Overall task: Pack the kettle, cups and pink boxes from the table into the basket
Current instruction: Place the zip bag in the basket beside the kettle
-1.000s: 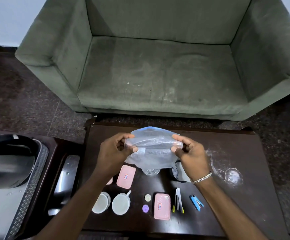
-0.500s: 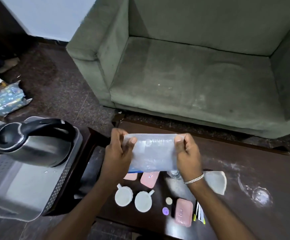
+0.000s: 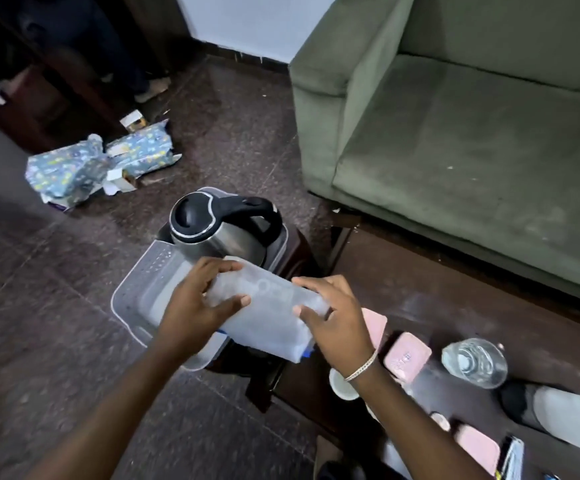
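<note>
Both hands hold a folded clear plastic bag (image 3: pixel 267 313) over the grey basket (image 3: pixel 132 296), my left hand (image 3: pixel 198 303) at its left end and my right hand (image 3: pixel 333 317) at its right end. The steel kettle (image 3: pixel 219 230) with a black lid and handle stands in the far end of the basket. On the dark table (image 3: pixel 437 306) to the right lie a pink box (image 3: pixel 408 355), a second pink box (image 3: pixel 375 323) partly behind my right hand, and a third pink box (image 3: pixel 477 448) near the front. A white cup (image 3: pixel 340 384) shows under my right wrist.
A clear glass (image 3: pixel 473 362) stands on the table, with a black and grey object (image 3: pixel 558 414) beside it. The basket rests on a dark stool left of the table. A green sofa (image 3: pixel 472 150) lies behind. Wrapped parcels (image 3: pixel 98 168) sit on the floor at far left.
Both hands carried the plastic bag left from above the table to over the basket. The view swung left, so the basket and kettle now sit mid-frame.
</note>
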A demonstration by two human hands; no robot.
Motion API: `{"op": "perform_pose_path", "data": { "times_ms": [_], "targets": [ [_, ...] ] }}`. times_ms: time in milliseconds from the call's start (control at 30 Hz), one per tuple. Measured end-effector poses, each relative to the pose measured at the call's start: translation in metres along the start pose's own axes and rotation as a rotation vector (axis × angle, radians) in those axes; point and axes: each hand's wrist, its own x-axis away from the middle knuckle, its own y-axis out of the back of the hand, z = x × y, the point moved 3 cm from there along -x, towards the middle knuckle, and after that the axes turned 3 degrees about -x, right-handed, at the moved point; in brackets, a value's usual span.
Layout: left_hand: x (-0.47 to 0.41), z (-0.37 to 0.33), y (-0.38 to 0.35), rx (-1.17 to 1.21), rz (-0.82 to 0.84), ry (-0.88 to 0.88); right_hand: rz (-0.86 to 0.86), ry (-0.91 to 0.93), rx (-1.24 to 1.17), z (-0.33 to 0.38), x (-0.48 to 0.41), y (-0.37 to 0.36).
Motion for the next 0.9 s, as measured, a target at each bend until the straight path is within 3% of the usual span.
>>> {"op": "perform_pose_path", "data": {
  "times_ms": [167,367,600,767,900],
  "targets": [
    [0.002,0.064,0.049,-0.072,0.122,0.105,0.191,-0.044,0.082,0.0,-0.004,-0.079],
    [-0.013,0.135,0.065,-0.322,0.199,0.199,0.495,-0.069,0.458,-0.008,-0.02,-0.161],
    [-0.032,0.181,0.048,-0.528,0.334,0.218,0.708,0.0,0.793,-0.012,-0.04,-0.198],
    [-0.022,0.182,0.038,-0.878,0.278,0.194,0.68,0.0,0.99,-0.024,-0.046,-0.207],
    [-0.024,0.176,0.033,-0.742,0.363,0.106,0.6,0.111,1.057,-0.022,-0.051,-0.214]
  ]
}}
